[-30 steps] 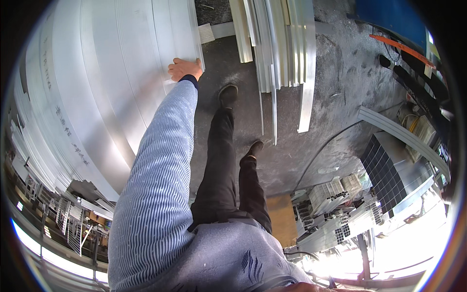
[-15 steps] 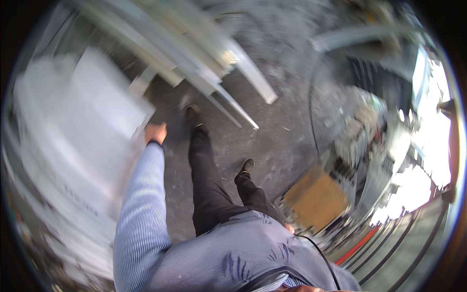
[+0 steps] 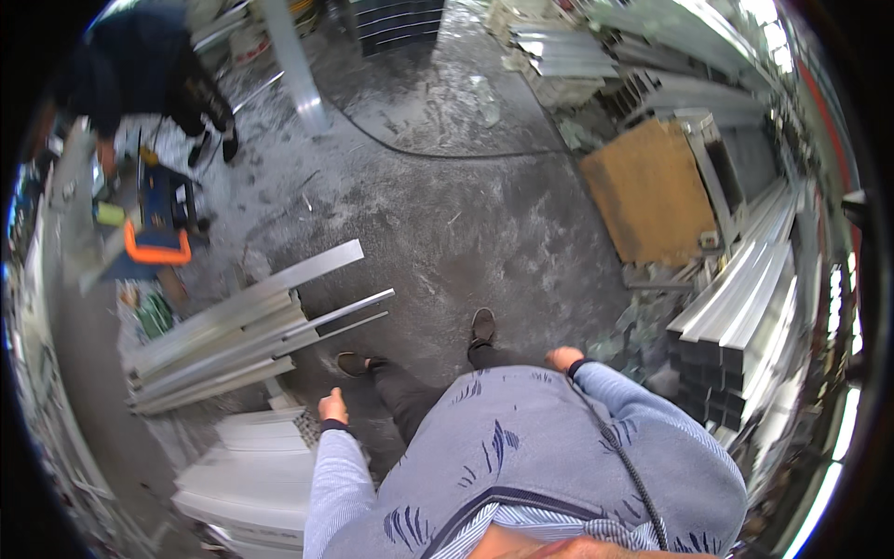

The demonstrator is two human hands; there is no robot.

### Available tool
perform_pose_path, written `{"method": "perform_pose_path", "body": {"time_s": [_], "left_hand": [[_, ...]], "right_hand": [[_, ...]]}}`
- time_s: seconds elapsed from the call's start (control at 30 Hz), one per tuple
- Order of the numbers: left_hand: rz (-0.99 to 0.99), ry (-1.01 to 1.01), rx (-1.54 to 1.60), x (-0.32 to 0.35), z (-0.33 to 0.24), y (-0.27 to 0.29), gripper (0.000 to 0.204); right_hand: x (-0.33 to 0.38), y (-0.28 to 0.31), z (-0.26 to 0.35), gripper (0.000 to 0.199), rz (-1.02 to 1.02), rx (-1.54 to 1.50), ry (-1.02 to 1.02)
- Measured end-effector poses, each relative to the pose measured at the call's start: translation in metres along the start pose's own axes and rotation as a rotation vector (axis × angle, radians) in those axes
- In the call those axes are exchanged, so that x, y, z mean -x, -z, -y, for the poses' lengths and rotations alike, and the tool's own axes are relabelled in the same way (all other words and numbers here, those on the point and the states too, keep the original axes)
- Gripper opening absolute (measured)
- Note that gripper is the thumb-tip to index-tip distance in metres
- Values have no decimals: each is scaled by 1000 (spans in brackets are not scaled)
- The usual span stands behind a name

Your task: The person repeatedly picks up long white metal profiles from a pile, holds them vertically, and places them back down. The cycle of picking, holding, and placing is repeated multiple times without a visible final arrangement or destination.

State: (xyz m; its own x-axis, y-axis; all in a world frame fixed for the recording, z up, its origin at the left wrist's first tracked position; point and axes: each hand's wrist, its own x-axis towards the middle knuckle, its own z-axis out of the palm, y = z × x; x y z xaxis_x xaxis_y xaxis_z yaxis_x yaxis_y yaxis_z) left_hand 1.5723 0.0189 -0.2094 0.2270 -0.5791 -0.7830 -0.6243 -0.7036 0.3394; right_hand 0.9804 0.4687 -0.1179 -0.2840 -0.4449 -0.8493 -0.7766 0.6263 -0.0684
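The fingers (image 3: 328, 410) of the left hand (image 3: 334, 406) look loosely curled, with nothing visible in them; those of the right hand (image 3: 564, 359), beside the grey garment (image 3: 521, 419), also bend, and how far either set opens I cannot tell. Near the left hand lies a stack of white panels (image 3: 247, 477); beyond it, long metal profiles (image 3: 242, 340) jut over the floor (image 3: 428, 233) toward the left shoe (image 3: 351, 364). Good footing here probably means keeping clear of those ends. Right of the right hand sit square tubes (image 3: 722, 340); farther off, a brown board (image 3: 643, 191).
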Motion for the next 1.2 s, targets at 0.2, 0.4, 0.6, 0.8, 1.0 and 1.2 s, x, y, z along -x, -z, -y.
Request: {"method": "perform_pose_path", "body": {"time_s": [0.2,0.4,0.6,0.8,1.0,1.2], "left_hand": [[239,55,97,148,-149,-133,33],[342,-189,-235,230,-287,-268,45],[348,-319,-396,213,-404,-363,44],[346,-233,-489,170,-516,-447,48],[448,-469,-692,190,-666,-549,46],[458,-557,-616,223,-772,-656,43]], "right_hand": [[2,49,-90,58,-346,-1410,-311],[-20,43,-157,58,-420,-1082,-418],[-55,11,-180,56,-256,-1232,-506],[-34,83,-236,59,-348,-1278,-536],[-48,213,-323,61,-571,-1796,-577],[-73,371,-435,57,-811,-1514,-450]]}}
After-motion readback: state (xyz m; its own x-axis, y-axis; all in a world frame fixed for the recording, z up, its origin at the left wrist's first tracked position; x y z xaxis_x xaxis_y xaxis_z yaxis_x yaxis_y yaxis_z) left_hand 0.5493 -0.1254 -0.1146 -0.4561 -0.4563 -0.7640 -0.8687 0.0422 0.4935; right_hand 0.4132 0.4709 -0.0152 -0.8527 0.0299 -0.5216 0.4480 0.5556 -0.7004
